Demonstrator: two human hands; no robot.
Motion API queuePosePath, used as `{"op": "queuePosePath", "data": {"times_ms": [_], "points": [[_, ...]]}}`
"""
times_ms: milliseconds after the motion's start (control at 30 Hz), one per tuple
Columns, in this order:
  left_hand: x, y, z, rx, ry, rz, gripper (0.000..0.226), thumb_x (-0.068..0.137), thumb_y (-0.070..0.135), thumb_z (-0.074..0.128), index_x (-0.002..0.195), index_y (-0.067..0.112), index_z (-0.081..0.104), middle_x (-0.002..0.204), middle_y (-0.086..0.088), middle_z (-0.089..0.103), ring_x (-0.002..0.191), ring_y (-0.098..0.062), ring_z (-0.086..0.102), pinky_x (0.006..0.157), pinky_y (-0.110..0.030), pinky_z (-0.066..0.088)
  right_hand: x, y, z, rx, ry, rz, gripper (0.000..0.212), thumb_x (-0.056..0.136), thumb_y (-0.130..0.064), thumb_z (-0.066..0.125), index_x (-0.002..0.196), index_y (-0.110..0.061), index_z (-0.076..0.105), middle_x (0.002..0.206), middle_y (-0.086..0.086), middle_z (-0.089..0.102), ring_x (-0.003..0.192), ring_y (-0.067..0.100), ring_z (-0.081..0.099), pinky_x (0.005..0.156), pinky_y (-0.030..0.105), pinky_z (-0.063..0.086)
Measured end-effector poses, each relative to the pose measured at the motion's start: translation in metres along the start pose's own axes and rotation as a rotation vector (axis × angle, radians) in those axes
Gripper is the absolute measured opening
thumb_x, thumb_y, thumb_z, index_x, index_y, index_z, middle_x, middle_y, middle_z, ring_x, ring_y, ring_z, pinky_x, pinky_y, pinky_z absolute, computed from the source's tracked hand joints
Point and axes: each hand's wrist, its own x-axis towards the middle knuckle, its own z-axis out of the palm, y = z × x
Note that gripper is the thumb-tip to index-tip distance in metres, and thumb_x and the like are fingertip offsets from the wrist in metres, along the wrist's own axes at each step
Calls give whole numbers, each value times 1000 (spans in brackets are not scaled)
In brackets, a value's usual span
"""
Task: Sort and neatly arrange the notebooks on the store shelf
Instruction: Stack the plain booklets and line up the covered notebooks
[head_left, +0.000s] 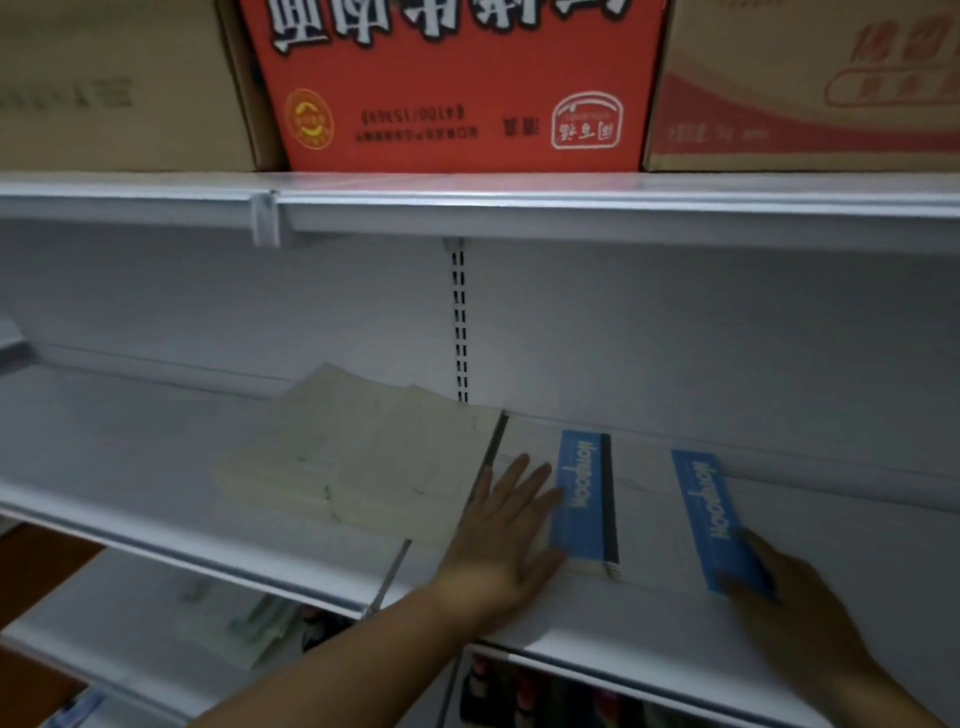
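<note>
Two white notebooks with blue "Notebook" strips lie on the white shelf (156, 447). My left hand (506, 540) rests flat, fingers spread, on the left notebook (584, 499), which tops a small stack. My right hand (784, 618) grips the near end of the right notebook (714, 514), which lies flat on the shelf. Left of them sits a loose pile of pale cream notebooks (363, 457), some askew.
On the shelf above stand a red carton (452, 88) and brown cartons (810, 88) on either side. A slotted upright (459, 322) runs down the back panel. The lower shelf holds more stationery (244, 629) and dark items (519, 691).
</note>
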Motion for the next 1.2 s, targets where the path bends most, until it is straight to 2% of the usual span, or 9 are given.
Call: {"op": "queuePosePath", "data": {"times_ms": [67,167,333,533,733,933,1033,1100,1200], "points": [[-16,-39,-40,-20,290,-11,48,88,39,41,123,11,59,140,-13,49,137,-36,31,112,-58,20,0,-5,-2,27,33,38,50,84,-22,65,132,-19,49,118,18,63,99,32,60,72,33,39],[-43,-145,-106,52,529,-374,46,87,32,46,112,-2,65,128,-24,57,125,-43,48,106,-53,34,-2,-16,0,100,92,130,40,88,-19,60,126,-15,54,119,15,63,92,26,55,74,33,37],[-92,-272,-134,-935,212,-1093,50,97,33,42,140,7,38,149,-11,38,130,-35,42,109,-47,34,-7,-42,19,6,123,274,34,86,-20,57,117,-8,56,98,16,62,70,25,53,60,32,37],[-84,-288,-103,-1081,201,-1113,57,94,38,47,137,2,39,140,-20,44,122,-39,46,99,-46,40,-26,-50,33,55,204,329,48,87,-33,56,130,-13,47,115,18,61,73,25,53,53,25,36],[-90,-294,-87,-924,204,-1139,62,88,56,43,124,6,52,124,-23,55,93,-36,53,86,-47,43,-28,-49,43,5,305,277,40,88,-34,53,121,-11,51,90,6,53,59,11,47,49,22,35],[-99,-290,-93,-720,126,-1032,75,88,66,30,131,7,48,133,-23,50,101,-37,52,91,-43,40,-26,-44,46,0,348,278,38,87,-34,51,115,-10,54,84,2,51,61,12,49,56,27,41],[-97,-286,-105,-417,56,-836,62,96,49,27,145,10,29,152,-18,29,135,-38,33,112,-44,25,-25,-44,44,-23,288,258,53,89,-44,47,132,-12,46,127,14,51,101,29,57,81,35,49],[-100,-274,-118,-169,200,-746,58,98,42,30,144,7,29,151,-21,30,137,-39,30,112,-47,25,-33,-47,45,-51,253,229,65,91,-49,43,145,-17,28,158,13,10,141,30,21,113,38,25],[-107,-252,-136,50,321,-509,56,93,37,37,137,2,41,144,-23,40,135,-38,34,110,-49,28,-46,-58,37,-339,266,21,67,92,-47,43,148,-19,20,158,13,-6,146,25,-5,119,34,1]]}}
